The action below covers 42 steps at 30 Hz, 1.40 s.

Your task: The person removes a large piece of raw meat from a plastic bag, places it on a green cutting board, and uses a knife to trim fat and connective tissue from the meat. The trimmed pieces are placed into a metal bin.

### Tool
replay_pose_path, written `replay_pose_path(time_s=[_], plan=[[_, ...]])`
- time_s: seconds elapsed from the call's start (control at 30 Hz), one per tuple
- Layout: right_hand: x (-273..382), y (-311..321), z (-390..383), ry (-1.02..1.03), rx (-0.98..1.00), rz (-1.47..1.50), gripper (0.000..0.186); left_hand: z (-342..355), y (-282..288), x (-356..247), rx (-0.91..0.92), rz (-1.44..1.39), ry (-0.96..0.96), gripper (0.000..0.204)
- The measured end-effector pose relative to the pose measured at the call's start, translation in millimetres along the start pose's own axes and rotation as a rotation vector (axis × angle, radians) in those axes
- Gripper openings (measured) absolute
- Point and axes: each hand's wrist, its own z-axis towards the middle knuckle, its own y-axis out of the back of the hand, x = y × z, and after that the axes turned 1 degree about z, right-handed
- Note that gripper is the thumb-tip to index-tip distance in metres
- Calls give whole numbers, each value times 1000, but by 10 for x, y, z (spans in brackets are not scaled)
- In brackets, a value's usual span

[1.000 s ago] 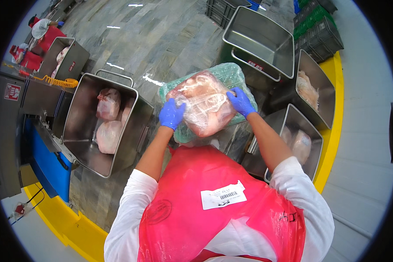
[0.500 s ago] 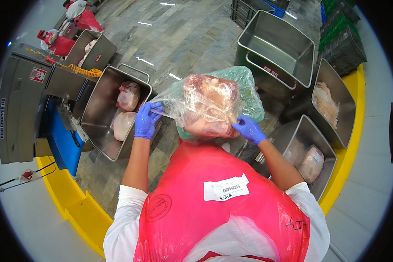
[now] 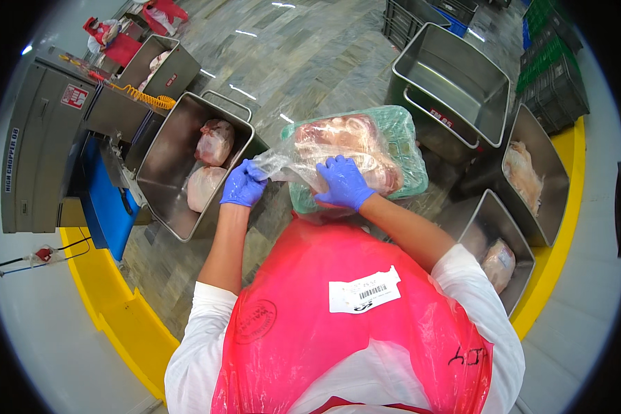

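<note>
A large block of raw meat (image 3: 348,131) in clear plastic lies in front of me on a pale green tray or crate (image 3: 403,141), which is covered with clear film. My left hand (image 3: 244,184), in a blue glove, is closed on a gathered end of the plastic bag (image 3: 277,164), pulled out to the left of the meat. My right hand (image 3: 345,183), also gloved, lies over the near side of the meat with its fingers stretched out across the plastic. What supports the tray is hidden.
On the left, a steel bin (image 3: 162,176) holds wrapped meat pieces (image 3: 214,143) beside a grey machine (image 3: 45,152) with a blue chute (image 3: 102,200). Right are steel bins (image 3: 455,62), some with meat (image 3: 522,172), and stacked crates (image 3: 555,86). A person (image 3: 110,41) stands far left.
My right hand has moved left from the meat's right corner onto its near side. The meat now shows rolled or tilted on the tray, and the plastic is bunched more tightly at my left hand.
</note>
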Motion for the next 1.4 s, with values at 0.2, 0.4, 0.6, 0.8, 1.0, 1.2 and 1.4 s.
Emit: replay_pose_path(time_s=[0.2, 0.4, 0.6, 0.8, 1.0, 1.2, 1.4], plan=[[-289, -514, -271, -293, -311, 259, 21, -253, 64, 104, -328, 267, -171, 29], [-236, 64, -215, -507, -54, 378, 39, -428, -33, 28, -38, 385, 28, 28], [168, -346, -178, -192, -22, 59, 29, -280, -333, 100, -55, 635, 57, 25], [18, -215, -520, -494, -96, 164, 13, -247, 380, 273, -150, 2221, -143, 91], [71, -110, -483, -557, -297, 273, 12, 320, 534, 451, -311, 2268, -14, 62], [12, -219, -558, -696, -382, 373, 12, 1032, 534, 398, -400, 1759, -519, 36], [86, -394, -420, -904, -347, 952, 8, 1730, 693, 490, -294, 739, -303, 39]])
